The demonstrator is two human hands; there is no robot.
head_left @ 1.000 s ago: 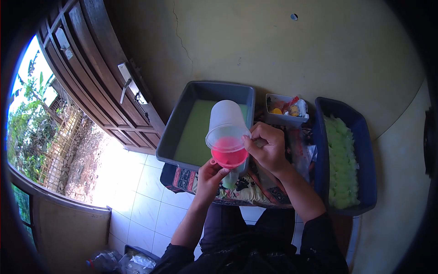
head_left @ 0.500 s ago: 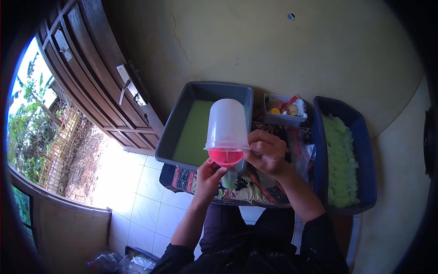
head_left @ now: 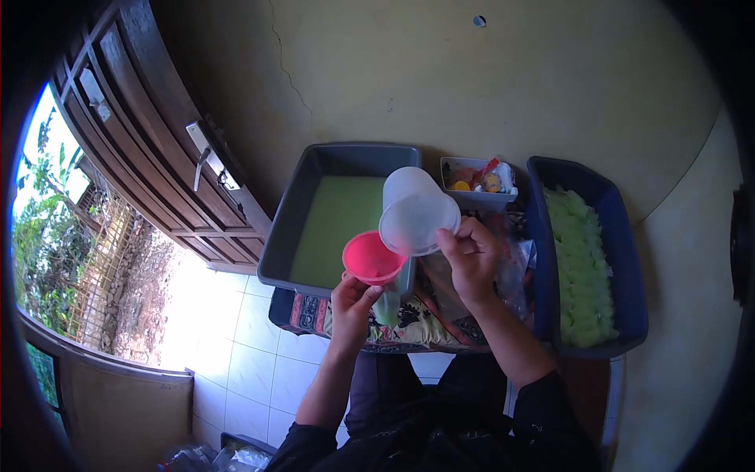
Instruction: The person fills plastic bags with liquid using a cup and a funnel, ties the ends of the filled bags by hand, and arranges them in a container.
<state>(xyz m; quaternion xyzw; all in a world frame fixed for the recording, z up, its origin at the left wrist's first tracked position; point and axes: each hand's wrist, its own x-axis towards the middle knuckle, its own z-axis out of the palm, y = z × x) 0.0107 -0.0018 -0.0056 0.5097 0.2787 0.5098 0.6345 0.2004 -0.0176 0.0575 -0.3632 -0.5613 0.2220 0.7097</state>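
Observation:
My left hand (head_left: 351,308) is closed round the lower part of a pink funnel (head_left: 373,256), whose wide mouth faces up. Below the funnel hangs a small clear bag (head_left: 386,308) with pale green liquid. My right hand (head_left: 474,258) pinches the rim of a translucent white plastic cup (head_left: 412,181). The cup is tilted with its open mouth toward me, just right of the funnel. Behind both stands a grey basin (head_left: 275,253) holding green liquid (head_left: 334,228).
A blue tub (head_left: 621,236) with rows of filled green bags (head_left: 580,267) stands on the right. Beside it are a white box (head_left: 481,198) of small items and plastic bags (head_left: 513,271) on patterned cloth (head_left: 425,326). A wooden door (head_left: 169,134) stands open on the left.
The cup has moved right and tipped back from over the funnel, and its mouth now shows. My right hand has moved with it. The camera view has shifted slightly.

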